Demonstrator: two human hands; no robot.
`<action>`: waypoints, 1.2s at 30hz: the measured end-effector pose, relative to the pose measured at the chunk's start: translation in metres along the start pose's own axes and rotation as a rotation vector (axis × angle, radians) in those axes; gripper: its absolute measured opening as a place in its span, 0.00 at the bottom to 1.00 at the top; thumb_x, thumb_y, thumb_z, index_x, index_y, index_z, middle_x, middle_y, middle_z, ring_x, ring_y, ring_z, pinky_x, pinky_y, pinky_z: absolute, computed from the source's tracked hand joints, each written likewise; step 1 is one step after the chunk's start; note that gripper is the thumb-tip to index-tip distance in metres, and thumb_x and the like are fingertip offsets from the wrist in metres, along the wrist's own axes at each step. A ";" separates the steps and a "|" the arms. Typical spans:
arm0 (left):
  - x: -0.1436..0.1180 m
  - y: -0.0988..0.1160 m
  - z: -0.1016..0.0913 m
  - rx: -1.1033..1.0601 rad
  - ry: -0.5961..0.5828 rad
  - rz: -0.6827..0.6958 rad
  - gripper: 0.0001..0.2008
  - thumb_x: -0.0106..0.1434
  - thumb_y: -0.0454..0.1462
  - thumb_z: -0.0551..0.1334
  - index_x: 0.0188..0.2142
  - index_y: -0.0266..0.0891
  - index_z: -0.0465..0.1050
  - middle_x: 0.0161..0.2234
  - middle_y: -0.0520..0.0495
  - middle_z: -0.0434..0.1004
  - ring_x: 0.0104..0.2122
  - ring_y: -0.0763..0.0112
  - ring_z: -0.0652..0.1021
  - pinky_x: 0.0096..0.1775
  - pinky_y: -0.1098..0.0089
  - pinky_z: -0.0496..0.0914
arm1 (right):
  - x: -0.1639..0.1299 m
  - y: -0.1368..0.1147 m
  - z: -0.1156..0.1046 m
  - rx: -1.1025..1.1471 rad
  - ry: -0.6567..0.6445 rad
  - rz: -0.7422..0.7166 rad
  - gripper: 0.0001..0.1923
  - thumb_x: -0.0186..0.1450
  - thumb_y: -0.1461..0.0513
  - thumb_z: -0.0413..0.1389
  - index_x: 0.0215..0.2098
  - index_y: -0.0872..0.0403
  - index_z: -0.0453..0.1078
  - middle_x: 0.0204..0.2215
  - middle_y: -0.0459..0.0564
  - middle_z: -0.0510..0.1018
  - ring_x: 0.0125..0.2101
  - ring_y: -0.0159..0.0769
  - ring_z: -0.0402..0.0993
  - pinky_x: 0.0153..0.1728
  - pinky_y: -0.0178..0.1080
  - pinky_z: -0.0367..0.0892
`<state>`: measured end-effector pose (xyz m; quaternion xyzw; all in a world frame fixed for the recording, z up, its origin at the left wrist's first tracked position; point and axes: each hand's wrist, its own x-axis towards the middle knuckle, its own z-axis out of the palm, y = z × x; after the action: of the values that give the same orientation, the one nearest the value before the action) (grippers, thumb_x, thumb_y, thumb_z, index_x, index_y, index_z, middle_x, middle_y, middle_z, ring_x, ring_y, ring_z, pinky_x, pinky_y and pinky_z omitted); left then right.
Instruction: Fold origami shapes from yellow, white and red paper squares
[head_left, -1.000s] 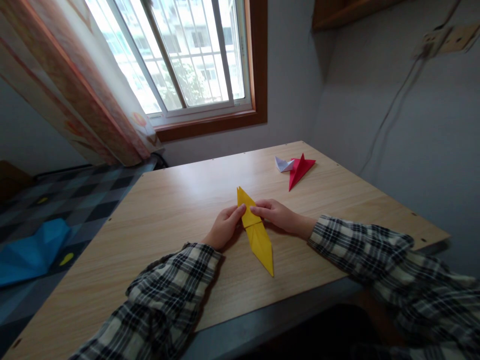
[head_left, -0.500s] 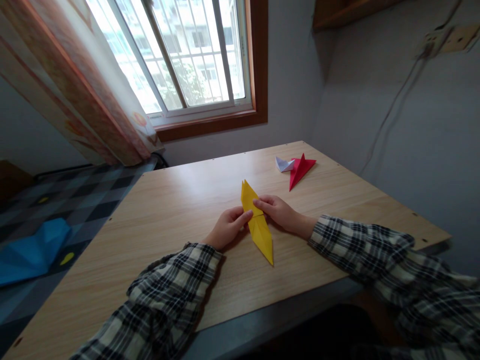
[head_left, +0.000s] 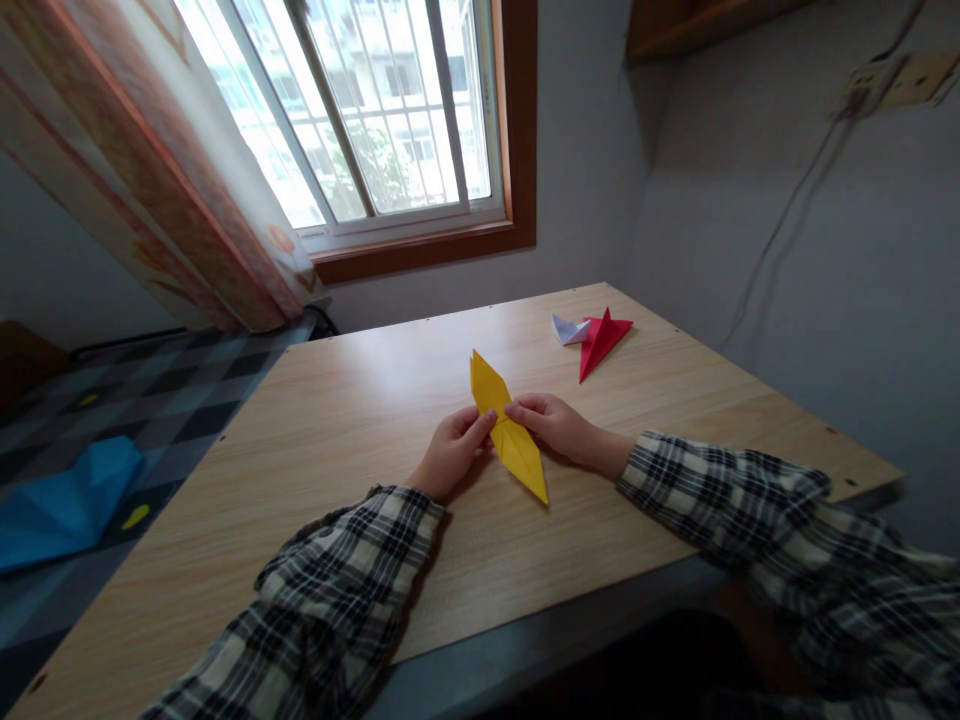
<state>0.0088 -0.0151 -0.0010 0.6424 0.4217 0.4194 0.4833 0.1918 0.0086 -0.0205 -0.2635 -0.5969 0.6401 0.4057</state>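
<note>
A long, pointed piece of folded yellow paper lies near the middle of the wooden table, its tips pointing away from me and toward me. My left hand pinches its left edge at the middle crease. From the other side my right hand grips the same crease, fingertips on top of the paper. Both sleeves are plaid.
A folded red paper piece and a small white one lie at the table's far right. A window and curtain stand behind the table, a wall to the right. A blue sheet lies on the checkered floor at the left.
The yellow paper has slid away from me and turned a little; its near tip has drawn closer to my hands. Both hands have kept their grip at the middle.
</note>
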 end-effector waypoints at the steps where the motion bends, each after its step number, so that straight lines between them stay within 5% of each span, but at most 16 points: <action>1: 0.000 0.000 0.001 -0.002 -0.002 0.004 0.21 0.63 0.52 0.62 0.28 0.35 0.70 0.24 0.51 0.67 0.25 0.73 0.68 0.28 0.71 0.63 | 0.000 -0.001 0.000 0.012 -0.002 0.001 0.21 0.62 0.45 0.62 0.33 0.55 0.73 0.27 0.47 0.75 0.30 0.35 0.71 0.32 0.37 0.67; 4: 0.000 -0.003 0.001 -0.016 0.033 0.039 0.18 0.68 0.50 0.56 0.35 0.36 0.70 0.29 0.49 0.70 0.28 0.71 0.71 0.31 0.69 0.69 | 0.000 -0.003 0.001 0.064 0.030 0.007 0.21 0.61 0.46 0.63 0.35 0.56 0.74 0.30 0.48 0.77 0.31 0.35 0.72 0.34 0.37 0.68; 7: -0.001 -0.008 -0.002 0.142 0.181 0.193 0.15 0.67 0.42 0.57 0.51 0.41 0.66 0.46 0.43 0.71 0.42 0.65 0.74 0.39 0.64 0.73 | 0.001 -0.005 0.001 0.116 0.100 0.019 0.21 0.59 0.46 0.64 0.35 0.56 0.75 0.31 0.49 0.78 0.32 0.35 0.72 0.35 0.37 0.68; 11: -0.002 -0.009 -0.008 0.639 0.248 0.526 0.34 0.61 0.34 0.63 0.65 0.46 0.55 0.63 0.38 0.58 0.61 0.54 0.63 0.59 0.49 0.64 | 0.000 -0.006 0.001 0.150 0.118 0.059 0.20 0.58 0.47 0.65 0.35 0.55 0.75 0.30 0.49 0.79 0.30 0.35 0.72 0.32 0.36 0.67; 14: -0.002 -0.007 -0.009 0.872 0.223 0.652 0.34 0.63 0.35 0.64 0.66 0.48 0.56 0.68 0.39 0.51 0.66 0.50 0.57 0.64 0.46 0.56 | -0.001 -0.006 0.001 0.150 0.084 0.080 0.20 0.59 0.47 0.64 0.36 0.56 0.76 0.29 0.48 0.79 0.28 0.33 0.71 0.30 0.35 0.66; 18: -0.002 -0.006 -0.010 0.985 0.244 0.713 0.23 0.65 0.36 0.63 0.60 0.51 0.68 0.69 0.46 0.50 0.67 0.52 0.55 0.65 0.45 0.53 | -0.002 -0.009 0.002 0.127 0.053 0.090 0.19 0.60 0.48 0.63 0.35 0.57 0.76 0.29 0.49 0.79 0.28 0.32 0.71 0.28 0.34 0.64; 23: -0.002 -0.002 -0.013 0.922 0.247 0.652 0.12 0.68 0.36 0.60 0.50 0.49 0.76 0.65 0.48 0.63 0.66 0.54 0.58 0.64 0.43 0.53 | 0.000 -0.007 0.001 0.057 0.098 0.049 0.17 0.63 0.50 0.59 0.29 0.56 0.72 0.23 0.46 0.75 0.23 0.31 0.66 0.24 0.34 0.61; 27: -0.004 0.001 -0.009 0.597 0.226 0.486 0.12 0.71 0.43 0.56 0.43 0.41 0.76 0.52 0.42 0.77 0.56 0.55 0.73 0.59 0.48 0.63 | 0.001 -0.004 0.000 0.066 0.151 0.042 0.22 0.63 0.45 0.56 0.24 0.53 0.64 0.18 0.42 0.67 0.19 0.29 0.61 0.20 0.34 0.58; 32: -0.006 0.001 0.000 -0.031 0.102 0.112 0.21 0.68 0.53 0.57 0.44 0.37 0.70 0.38 0.42 0.80 0.34 0.63 0.81 0.38 0.61 0.77 | 0.000 -0.009 0.001 0.052 0.176 -0.074 0.18 0.64 0.47 0.58 0.32 0.52 0.66 0.25 0.42 0.69 0.25 0.30 0.65 0.27 0.34 0.63; 36: -0.007 0.002 0.006 -0.213 -0.018 -0.011 0.21 0.64 0.51 0.63 0.45 0.36 0.69 0.36 0.44 0.79 0.34 0.63 0.81 0.36 0.61 0.78 | -0.002 -0.013 0.002 -0.066 0.123 -0.178 0.17 0.65 0.49 0.59 0.44 0.52 0.69 0.34 0.46 0.73 0.32 0.32 0.69 0.34 0.37 0.66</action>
<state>0.0125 -0.0236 -0.0009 0.5890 0.3736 0.4533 0.5550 0.1939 0.0050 -0.0075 -0.2613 -0.6129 0.5640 0.4877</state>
